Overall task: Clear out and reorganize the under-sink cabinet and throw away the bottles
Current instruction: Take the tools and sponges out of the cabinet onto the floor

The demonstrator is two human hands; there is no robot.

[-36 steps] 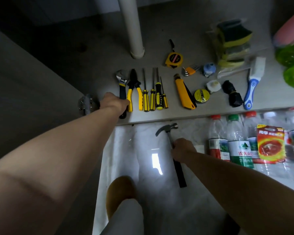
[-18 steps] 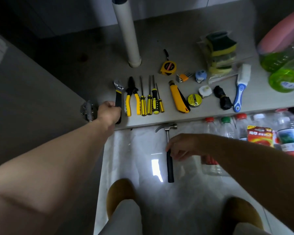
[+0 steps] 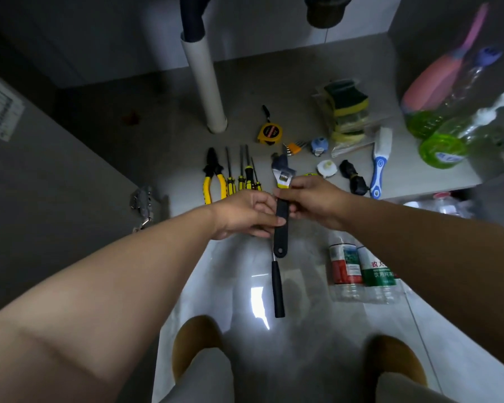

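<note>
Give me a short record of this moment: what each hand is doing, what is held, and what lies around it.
Left hand: pinches the black handle of the wrench
Right hand: fingers curled round the wrench just below its head
Wrench head: points away from the person
Cabinet floor: pliers, screwdrivers, tape measure, sponges, brush
Tiled floor: hammer, water bottles
Back of cabinet: white pipe

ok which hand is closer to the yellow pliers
Left. The left hand is just right of the pliers; the right hand is farther right, beyond the wrench both grip.
</note>
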